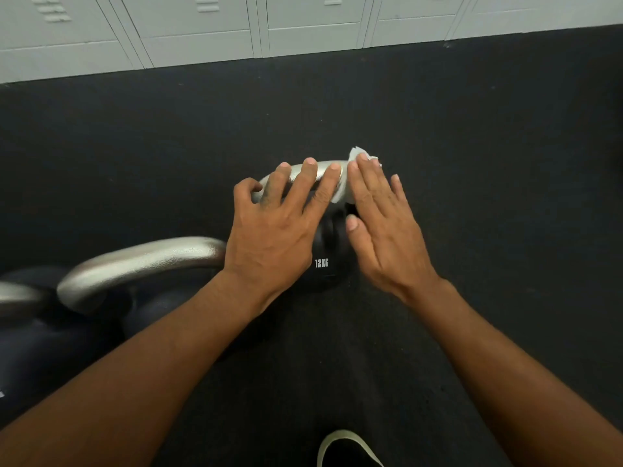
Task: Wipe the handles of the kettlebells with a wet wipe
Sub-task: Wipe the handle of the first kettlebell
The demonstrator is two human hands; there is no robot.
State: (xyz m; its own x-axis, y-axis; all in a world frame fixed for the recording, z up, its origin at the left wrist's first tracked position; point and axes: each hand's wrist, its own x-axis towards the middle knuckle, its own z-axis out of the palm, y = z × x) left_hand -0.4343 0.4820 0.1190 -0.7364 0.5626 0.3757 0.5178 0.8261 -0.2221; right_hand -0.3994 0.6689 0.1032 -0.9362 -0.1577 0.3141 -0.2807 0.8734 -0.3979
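Pressing flat with the right hand, fingers straight, nothing clenched, pinning the wipe against the right end of the handle. Steadying with the left hand, fingers spread and laid loose over the top of the handle, thumb off its left end, resting rather than gripping. Wipe bunched over the handle's right end, one white corner poking out beyond the handle, a fold showing between the two hands.

On the near side of the handle, the black bell marked 12KG, standing on the floor. Left of the handle and nearer, a second handle; further left again, a sliver of a third handle. Far beyond the handle, lockers; well to its near side, a shoe.

Judged as mid-wipe on this handle: right end covered, middle and left probably not yet. Next, by that reading: lift the left fingers clear, wrap the wipe round the bar, drag it leftward along the arc, underside included; then move on to the handles at the left. Calls for firm pressure, lest the wipe slip off.
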